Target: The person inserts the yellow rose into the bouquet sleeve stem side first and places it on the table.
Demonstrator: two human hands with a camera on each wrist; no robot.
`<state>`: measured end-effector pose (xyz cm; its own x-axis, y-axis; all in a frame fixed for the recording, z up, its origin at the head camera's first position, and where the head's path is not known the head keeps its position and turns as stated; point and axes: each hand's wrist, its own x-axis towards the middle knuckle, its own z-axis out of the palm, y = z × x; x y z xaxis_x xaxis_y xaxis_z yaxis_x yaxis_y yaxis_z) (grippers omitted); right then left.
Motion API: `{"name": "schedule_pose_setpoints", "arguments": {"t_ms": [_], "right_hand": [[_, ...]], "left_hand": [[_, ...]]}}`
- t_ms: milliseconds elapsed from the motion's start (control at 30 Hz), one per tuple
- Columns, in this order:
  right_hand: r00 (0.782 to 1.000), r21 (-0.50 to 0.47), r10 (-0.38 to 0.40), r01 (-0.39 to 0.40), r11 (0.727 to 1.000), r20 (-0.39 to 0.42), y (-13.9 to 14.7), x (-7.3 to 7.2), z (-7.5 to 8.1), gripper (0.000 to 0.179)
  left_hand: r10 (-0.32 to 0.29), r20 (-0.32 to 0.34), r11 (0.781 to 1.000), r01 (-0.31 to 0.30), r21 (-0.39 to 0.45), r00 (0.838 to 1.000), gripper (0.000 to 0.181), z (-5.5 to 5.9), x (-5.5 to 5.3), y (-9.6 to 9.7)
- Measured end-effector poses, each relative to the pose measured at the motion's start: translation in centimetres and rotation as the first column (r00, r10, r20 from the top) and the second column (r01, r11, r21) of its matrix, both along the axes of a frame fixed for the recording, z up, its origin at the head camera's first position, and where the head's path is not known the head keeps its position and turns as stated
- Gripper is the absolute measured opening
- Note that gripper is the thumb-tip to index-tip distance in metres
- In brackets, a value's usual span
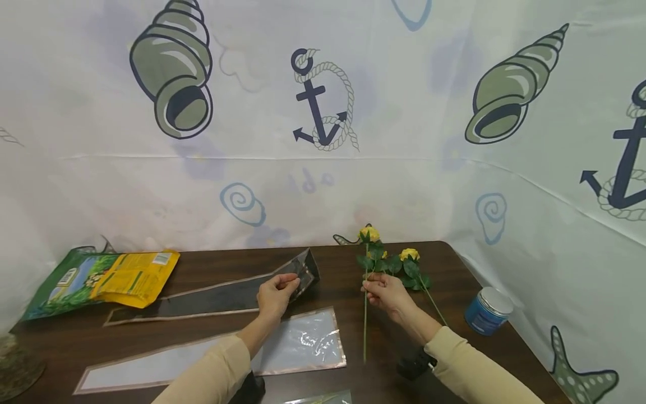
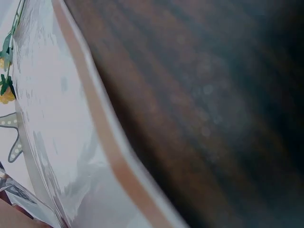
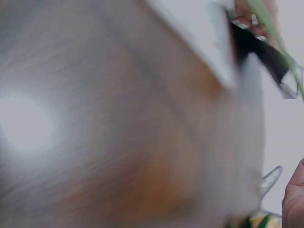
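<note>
My left hand (image 1: 276, 294) pinches the raised, spread end of a long black flower sleeve (image 1: 217, 295) with a copper-coloured border. The sleeve's narrow end lies on the table to the left. My right hand (image 1: 392, 297) pinches the green stem of a yellow rose (image 1: 369, 233), held nearly upright with its bloom at the top. Behind that hand, another yellow rose (image 1: 409, 255) lies on the table, its stem partly hidden. A part of the left hand (image 2: 16, 216) shows at the lower left of the left wrist view. The right wrist view is blurred.
A white, copper-edged flower sleeve (image 1: 308, 339) lies nearer me, partly under my left arm. At the left rests a green and yellow bag (image 1: 133, 278). A blue jar (image 1: 488, 311) with a pale lid stands near the table's right edge. A printed curtain (image 1: 404, 185) hangs behind.
</note>
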<state>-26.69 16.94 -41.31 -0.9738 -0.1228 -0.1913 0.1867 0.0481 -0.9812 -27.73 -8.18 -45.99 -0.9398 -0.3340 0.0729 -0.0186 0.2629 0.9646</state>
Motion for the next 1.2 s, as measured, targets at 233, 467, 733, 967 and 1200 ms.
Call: {"name": "schedule_pose_setpoints", "arguments": {"t_ms": [233, 467, 733, 967, 1200], "right_hand": [[0.972, -0.218, -0.219, 0.196, 0.956, -0.088, -1.4, -2.4, 2.7, 0.022], [0.898, -0.292, -0.416, 0.364, 0.884, -0.142, -1.8, -4.5, 3.3, 0.017], [0.883, -0.309, -0.433, 0.367, 0.877, -0.179, -4.1, -4.8, 1.8, 0.019], [0.9, -0.27, -0.389, 0.332, 0.904, -0.196, -6.8, -4.6, 0.3, 0.021], [0.905, -0.114, -0.363, 0.346, 0.931, -0.221, -8.5, -4.2, -0.8, 0.026]], "left_hand": [[0.002, 0.003, 1.0, -0.002, -0.008, 1.0, 0.019, 0.2, 0.3, -0.1], [-0.012, 0.015, 1.0, 0.012, -0.021, 1.0, 0.018, 0.2, 0.5, -0.1], [-0.019, -0.002, 1.0, 0.019, 0.0, 1.0, 0.017, 0.3, 0.5, 0.1], [-0.019, -0.02, 1.0, 0.018, -0.01, 1.0, 0.017, 0.5, 0.8, 0.5], [-0.031, -0.031, 0.999, 0.031, -0.011, 0.999, 0.016, 0.7, 0.8, 1.0]]}}
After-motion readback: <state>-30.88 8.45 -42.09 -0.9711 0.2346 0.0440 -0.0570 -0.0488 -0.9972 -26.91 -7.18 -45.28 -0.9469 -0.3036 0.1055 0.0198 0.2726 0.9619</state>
